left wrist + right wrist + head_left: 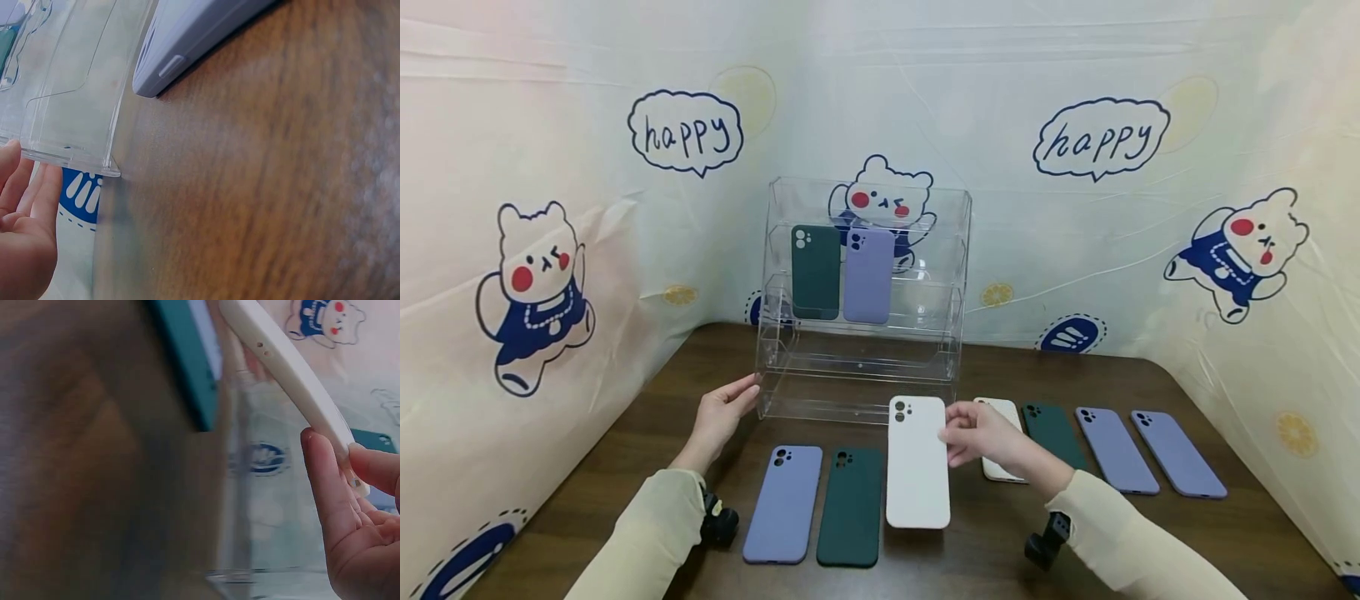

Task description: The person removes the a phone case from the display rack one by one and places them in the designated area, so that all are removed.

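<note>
My right hand (951,433) pinches the right edge of a white phone case (917,462) in front of a clear acrylic tiered stand (865,367). In the right wrist view the white case (294,381) slants between my thumb and fingers (331,500). My left hand (741,396) touches the stand's left side with straight fingers. The left wrist view shows this hand (25,231) at the stand's bottom corner (75,125). A dark green case (815,271) and a lavender case (868,275) stand upright on the stand's upper tier.
On the brown table (647,433) lie a lavender case (784,502) and a dark green case (851,506) at front left. Right of my hand lie a cream case (1003,410), a dark green one (1054,433) and two lavender ones (1116,450) (1177,454). Cartoon-printed sheeting (535,275) surrounds the table.
</note>
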`<state>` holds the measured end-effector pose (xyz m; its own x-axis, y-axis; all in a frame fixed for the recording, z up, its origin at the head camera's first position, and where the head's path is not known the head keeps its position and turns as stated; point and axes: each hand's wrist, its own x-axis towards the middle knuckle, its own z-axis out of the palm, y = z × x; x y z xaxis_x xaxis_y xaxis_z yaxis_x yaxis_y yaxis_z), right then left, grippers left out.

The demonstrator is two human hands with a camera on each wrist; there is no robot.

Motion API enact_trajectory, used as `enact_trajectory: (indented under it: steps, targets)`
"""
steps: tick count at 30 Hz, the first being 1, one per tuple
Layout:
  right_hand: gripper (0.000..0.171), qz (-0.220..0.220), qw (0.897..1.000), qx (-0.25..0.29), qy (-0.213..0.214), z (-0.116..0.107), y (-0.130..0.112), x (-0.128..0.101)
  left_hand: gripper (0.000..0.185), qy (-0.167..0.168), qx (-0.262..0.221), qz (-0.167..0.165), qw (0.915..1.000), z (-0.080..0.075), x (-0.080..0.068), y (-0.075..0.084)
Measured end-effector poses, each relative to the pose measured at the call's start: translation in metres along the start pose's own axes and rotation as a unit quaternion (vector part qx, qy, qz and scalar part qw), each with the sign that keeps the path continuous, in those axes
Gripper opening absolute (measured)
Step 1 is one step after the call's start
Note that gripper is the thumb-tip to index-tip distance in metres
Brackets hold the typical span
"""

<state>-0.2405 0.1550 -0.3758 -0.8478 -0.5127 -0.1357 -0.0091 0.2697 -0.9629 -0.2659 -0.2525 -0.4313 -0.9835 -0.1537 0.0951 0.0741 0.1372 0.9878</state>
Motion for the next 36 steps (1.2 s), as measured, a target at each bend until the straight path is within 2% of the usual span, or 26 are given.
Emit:
enact_trajectory:
  steps: [7, 14, 27, 36]
  targets:
    - [0.025, 0.034, 0.999, 0.011, -0.027, 0.008, 0.028, -0.002, 0.043, 0.003, 0.001, -0.001, 1.0, 0.0, 0.001, -0.001]
    - [0.023, 0.068, 0.997, 0.009, -0.021, 0.016, 0.051, -0.001, 0.043, 0.006, 0.0, -0.003, 1.0, 0.0, 0.001, -0.001]
    - [0.037, 0.08, 0.996, -0.032, 0.022, 0.025, 0.054, -0.004, 0.044, 0.0, 0.007, -0.003, 1.0, 0.0, -0.001, -0.001]
    - [0.049, 0.053, 0.992, -0.114, 0.025, 0.024, 0.056, -0.003, 0.045, -0.008, 0.018, -0.008, 0.9998, -0.001, -0.002, 0.001]
